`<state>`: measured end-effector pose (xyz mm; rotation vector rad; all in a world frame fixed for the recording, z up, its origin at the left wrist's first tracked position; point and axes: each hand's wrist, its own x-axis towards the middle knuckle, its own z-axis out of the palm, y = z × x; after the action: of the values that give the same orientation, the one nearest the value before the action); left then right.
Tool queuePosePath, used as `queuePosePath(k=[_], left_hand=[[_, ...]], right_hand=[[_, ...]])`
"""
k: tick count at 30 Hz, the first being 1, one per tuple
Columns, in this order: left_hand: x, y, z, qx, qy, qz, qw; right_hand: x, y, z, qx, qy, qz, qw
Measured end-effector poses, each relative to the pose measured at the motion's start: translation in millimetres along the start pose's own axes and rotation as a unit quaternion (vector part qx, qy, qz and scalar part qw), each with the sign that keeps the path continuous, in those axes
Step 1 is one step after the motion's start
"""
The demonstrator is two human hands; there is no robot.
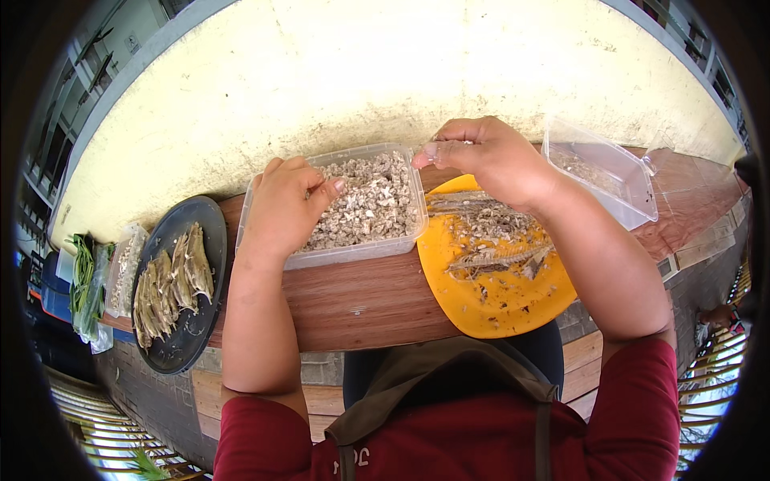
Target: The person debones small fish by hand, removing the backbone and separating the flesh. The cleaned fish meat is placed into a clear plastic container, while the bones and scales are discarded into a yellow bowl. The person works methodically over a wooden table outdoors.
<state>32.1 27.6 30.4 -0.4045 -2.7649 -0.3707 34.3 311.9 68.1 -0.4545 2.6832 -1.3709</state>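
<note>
A clear plastic container (355, 255) full of flaked, pale fish meat (367, 204) stands on the wooden bench. Over its left side is my left hand (292, 198), fingers curled, thumb pointing at the flakes; whether it pinches anything is not visible. My right hand (481, 156) is raised above the gap between the container and the orange plate (511, 312), its thumb and fingers close together with small pale bits stuck to them. On the orange plate lie a fish backbone (505, 257), skin and scraps. Several whole cooked fish (174, 282) lie on a dark round tray (207, 252) at the left.
An empty-looking clear container (625, 207) with some residue stands at the far right by the pale wall (373, 72). At the far left are another filled container (124, 270) and green leafy stalks (81, 282) in plastic. The wooden bench (355, 312) curves along the wall.
</note>
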Motion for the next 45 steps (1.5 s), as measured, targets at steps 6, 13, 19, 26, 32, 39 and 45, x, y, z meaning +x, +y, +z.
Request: queuePosePath(k=[6,13,19,26,32,39,45], left_hand=[[-3,6,12,-0.059,0.086,0.058,0.993],[3,-1,6,-0.011,-0.017,0.028,0.999],[-4,4,6,-0.037,0.053,0.041,0.997],[-7,24,7,-0.033,0.179,0.078,0.980],[-12,63,7,-0.077,0.189,0.151,0.967],[-19,104,7,-0.166,0.082,0.210,0.960],[-10,131,28,-0.454,-0.186,0.097,0.866]], right_hand=[[18,-6,45,-0.145,-0.003,-0.133,0.981],[8,9,75,-0.235,0.090,-0.238,0.938],[-62,48,-23,-0.234,0.047,-0.191,0.952],[-142,101,-46,-0.332,0.010,-0.140,0.933],[-145,120,-29,-0.348,0.029,-0.190,0.917],[-138,123,-35,-0.234,0.042,-0.181,0.954],[-103,108,-49,0.025,0.100,-0.199,0.974]])
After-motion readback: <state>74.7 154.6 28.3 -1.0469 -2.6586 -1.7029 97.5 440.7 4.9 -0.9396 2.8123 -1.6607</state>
